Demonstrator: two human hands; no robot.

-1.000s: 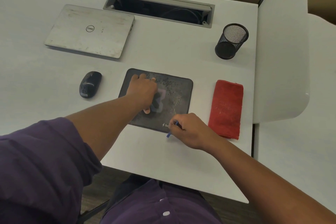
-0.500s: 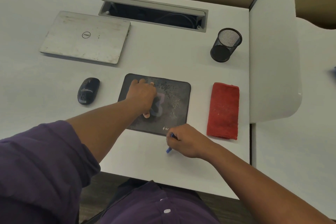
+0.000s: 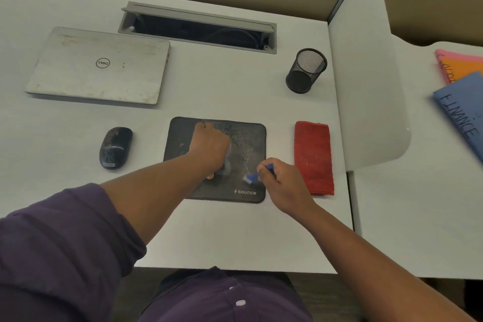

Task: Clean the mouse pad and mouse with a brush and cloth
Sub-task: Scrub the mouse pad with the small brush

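A dark mouse pad [image 3: 183,133] speckled with pale crumbs lies in the middle of the white desk. My left hand [image 3: 210,145] rests on the pad's middle, pressing it flat. My right hand [image 3: 281,181] grips a small blue brush [image 3: 252,177] whose bristle end touches the pad near its lower right, above the logo. A black mouse [image 3: 115,148] sits left of the pad. A folded red cloth [image 3: 313,157] lies right of the pad.
A closed silver laptop [image 3: 96,66] lies at the back left. A grey cable hatch [image 3: 198,27] is open behind it. A black mesh pen cup [image 3: 305,70] stands at the back right. A white divider [image 3: 366,86] bounds the desk's right side, with coloured folders [image 3: 462,91] beyond.
My right hand has carried the brush from the desk in front of the pad up onto the pad's lower right part. My left hand has stayed on the pad.
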